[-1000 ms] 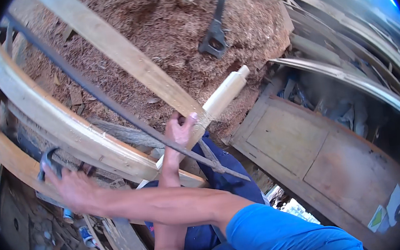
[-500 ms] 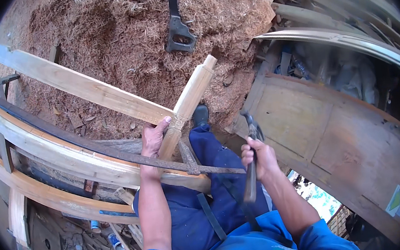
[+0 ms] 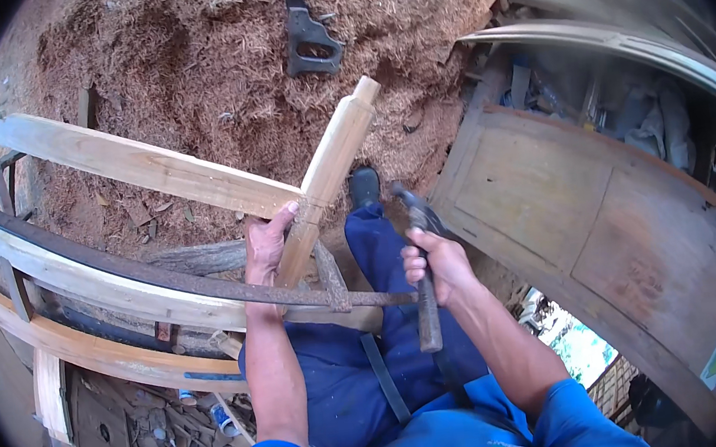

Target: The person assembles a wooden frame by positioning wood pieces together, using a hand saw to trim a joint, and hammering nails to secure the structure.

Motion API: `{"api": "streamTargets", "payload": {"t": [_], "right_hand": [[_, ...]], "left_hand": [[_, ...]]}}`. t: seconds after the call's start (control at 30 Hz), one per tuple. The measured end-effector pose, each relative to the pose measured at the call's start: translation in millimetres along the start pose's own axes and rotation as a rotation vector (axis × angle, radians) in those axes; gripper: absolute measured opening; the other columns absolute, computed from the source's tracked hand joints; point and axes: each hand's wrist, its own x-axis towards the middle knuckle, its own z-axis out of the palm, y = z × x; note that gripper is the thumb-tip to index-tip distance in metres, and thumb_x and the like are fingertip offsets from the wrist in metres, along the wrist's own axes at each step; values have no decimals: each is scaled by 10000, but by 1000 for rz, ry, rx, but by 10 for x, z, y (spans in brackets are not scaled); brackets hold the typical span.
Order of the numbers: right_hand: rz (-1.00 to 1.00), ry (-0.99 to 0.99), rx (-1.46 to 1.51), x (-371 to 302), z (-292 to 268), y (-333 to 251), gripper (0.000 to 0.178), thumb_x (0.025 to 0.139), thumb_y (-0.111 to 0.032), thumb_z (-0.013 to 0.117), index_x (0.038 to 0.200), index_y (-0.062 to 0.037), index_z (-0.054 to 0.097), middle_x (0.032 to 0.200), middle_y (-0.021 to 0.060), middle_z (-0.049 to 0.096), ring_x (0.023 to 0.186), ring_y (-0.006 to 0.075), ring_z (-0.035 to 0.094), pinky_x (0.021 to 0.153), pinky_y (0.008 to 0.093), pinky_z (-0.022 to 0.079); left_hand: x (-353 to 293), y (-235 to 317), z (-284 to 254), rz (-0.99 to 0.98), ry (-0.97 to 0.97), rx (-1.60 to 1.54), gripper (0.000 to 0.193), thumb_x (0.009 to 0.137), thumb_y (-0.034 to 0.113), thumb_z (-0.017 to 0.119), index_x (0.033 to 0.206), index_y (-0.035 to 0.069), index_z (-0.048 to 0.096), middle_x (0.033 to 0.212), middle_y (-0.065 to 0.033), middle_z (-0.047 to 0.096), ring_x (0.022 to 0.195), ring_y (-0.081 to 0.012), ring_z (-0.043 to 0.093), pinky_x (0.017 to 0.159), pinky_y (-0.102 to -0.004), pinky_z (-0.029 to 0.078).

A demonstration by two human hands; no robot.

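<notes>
My left hand is wrapped round a pale wooden joint, its thumb lying over the corner. There a short, thick wooden post with a tenon at its upper end meets a long flat rail that runs off to the upper left. Above my right thigh, my right hand grips a claw hammer by the handle, with its head up and apart from the wood. A rusty metal bar clamp passes across my left wrist, and its jaw stands beside the post's lower end.
A handsaw lies on the heap of wood shavings ahead. Wooden boards run along the left, with scraps and a can below. To the right lies a brown panelled cabinet, with stacked strips behind it.
My right hand has moved left and slightly up with the hammer, closer to the wooden post. My left hand keeps its grip. The whole view has shifted a little.
</notes>
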Motion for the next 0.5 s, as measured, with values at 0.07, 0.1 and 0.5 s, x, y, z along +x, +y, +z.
{"api": "streamTargets", "payload": {"t": [0.07, 0.1, 0.5], "right_hand": [[11, 184, 183, 28, -160, -15, 116, 1028, -163, 461, 939, -100, 422, 719, 18, 454, 552, 85, 429, 454, 238, 379], [21, 171, 211, 133, -170, -11, 124, 1025, -164, 470, 938, -94, 419, 723, 18, 453, 550, 83, 426, 452, 238, 377], [62, -80, 72, -7, 42, -48, 99, 986, -141, 546, 970, -107, 454, 727, 19, 478, 532, 72, 433, 423, 231, 373]], "left_hand": [[49, 38, 57, 47, 13, -3, 301, 828, 167, 770, 1052, -13, 677, 945, -75, 687, 842, -149, 632, 764, -316, 520], [74, 56, 81, 46, 10, -6, 300, 829, 165, 770, 1051, -13, 676, 948, -79, 688, 841, -150, 633, 756, -318, 522], [56, 120, 137, 26, 6, 100, 340, 816, 203, 783, 1051, -24, 688, 928, -99, 709, 815, -173, 665, 741, -321, 537]]}}
